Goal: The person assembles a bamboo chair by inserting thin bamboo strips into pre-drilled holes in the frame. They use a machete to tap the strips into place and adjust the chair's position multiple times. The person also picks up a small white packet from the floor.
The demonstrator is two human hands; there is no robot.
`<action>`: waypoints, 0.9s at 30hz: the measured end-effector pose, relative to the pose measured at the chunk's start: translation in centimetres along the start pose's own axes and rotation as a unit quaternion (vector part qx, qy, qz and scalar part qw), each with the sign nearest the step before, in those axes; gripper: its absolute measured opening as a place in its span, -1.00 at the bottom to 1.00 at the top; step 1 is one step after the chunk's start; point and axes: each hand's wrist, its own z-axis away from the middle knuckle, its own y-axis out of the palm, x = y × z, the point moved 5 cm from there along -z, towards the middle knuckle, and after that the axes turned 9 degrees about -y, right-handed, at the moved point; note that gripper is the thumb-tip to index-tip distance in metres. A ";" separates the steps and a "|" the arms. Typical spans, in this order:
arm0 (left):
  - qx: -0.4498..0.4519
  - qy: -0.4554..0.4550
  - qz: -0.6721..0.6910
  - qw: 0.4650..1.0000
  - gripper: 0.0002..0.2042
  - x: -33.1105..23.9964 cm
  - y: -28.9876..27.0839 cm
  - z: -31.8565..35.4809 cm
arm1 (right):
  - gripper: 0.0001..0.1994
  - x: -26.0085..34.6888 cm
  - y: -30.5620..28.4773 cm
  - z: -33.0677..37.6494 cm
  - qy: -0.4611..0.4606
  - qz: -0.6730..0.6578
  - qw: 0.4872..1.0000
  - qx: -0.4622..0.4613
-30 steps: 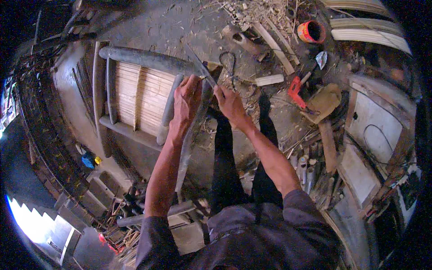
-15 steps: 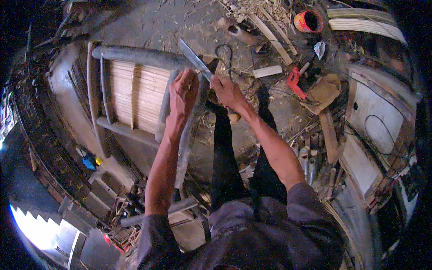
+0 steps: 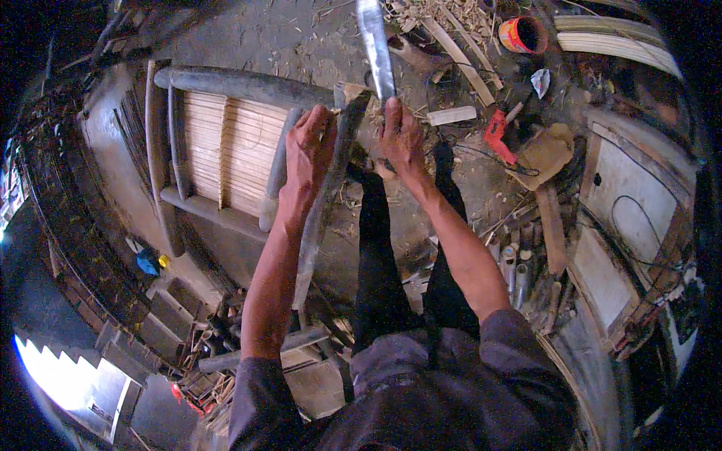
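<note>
My right hand is wrapped round the handle of a large knife, a machete-like tool with a long, broad, shiny blade pointing away from me. My left hand is closed beside the bamboo frame, next to its near right corner post. A small pale bit shows at its fingertips, but what it holds is too small to name. The frame is made of thick dark poles round a panel of light slats. A dark upright pole stands just right of my left hand, between it and the knife.
A red power drill lies on the floor to the right, with cardboard beside it. Farther off are an orange-red bucket, a white block, wood strips and shavings. Bamboo pieces and white panels are at right.
The knife has swung from slanting up-left over the left hand to pointing straight away. My right hand has moved right and away from my left hand, which stays closed near the frame.
</note>
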 end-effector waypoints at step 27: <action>0.218 0.227 -0.156 0.936 -0.78 -1.2 0.6 -5.5 | -0.57 4.3 -6.1 10.9 -0.156 0.228 0.909 0.312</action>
